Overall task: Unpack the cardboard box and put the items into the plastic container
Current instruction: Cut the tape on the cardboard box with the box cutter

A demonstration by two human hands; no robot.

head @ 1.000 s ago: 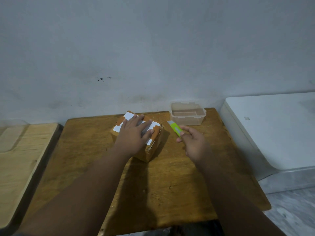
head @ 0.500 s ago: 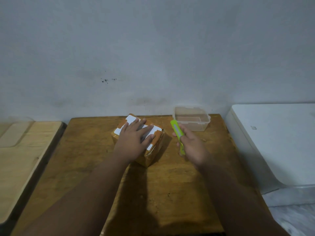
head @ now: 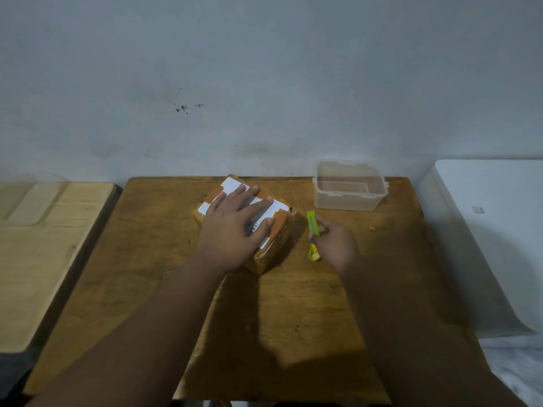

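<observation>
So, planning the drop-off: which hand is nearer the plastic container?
Right. The right hand is close in front of the plastic container; the left hand lies on the cardboard box, farther left.

A plain grey-white wall [head: 264, 69] fills the back, marked by a few dark specks [head: 183, 108] and faint smudges lower down. A brown wooden table [head: 152, 259] stands against it. Just left of it sits a paler wooden top [head: 44, 259], and to the right a white unit [head: 493, 230] with rounded edges. Pale floor [head: 517, 374] shows at the lower right. The light is dim.
</observation>
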